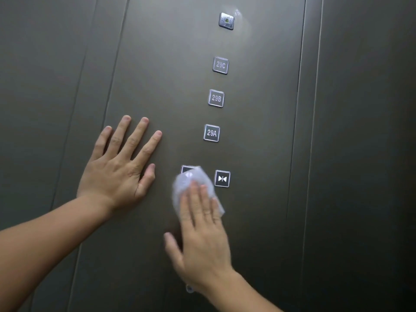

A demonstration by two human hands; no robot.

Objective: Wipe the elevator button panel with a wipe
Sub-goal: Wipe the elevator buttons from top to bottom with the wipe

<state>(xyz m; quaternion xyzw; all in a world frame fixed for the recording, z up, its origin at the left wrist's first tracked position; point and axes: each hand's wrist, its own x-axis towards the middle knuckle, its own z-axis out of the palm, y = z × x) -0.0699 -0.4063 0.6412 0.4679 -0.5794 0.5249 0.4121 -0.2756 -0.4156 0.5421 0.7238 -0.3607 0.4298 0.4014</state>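
The right hand (202,239) is pressing a thin white wipe (191,183) flat against the button panel (168,75), its fingers laid over the cloth rather than curled around it, so the grip is open, pinning the wipe to the metal and not pinching it. The wipe is lying over the lower left button (186,169), hiding most of it (only its top edge is showing), just beside the door-close button (222,178), which is uncovered. The left hand (119,167) is resting spread and empty on the panel to the left, apparently bracing.

Judging from this, the wiping is under way at the bottom row. The buttons 29A (211,133), 29B (216,98), 29C (220,65) and the top button (226,20) are standing clear of the cloth; whether they are already clean cannot be told, though a pale smear is showing beside the top one. The next move probably calls for sliding the wipe sideways across the door-close button with even, light pressure, so that no button is pushed in.
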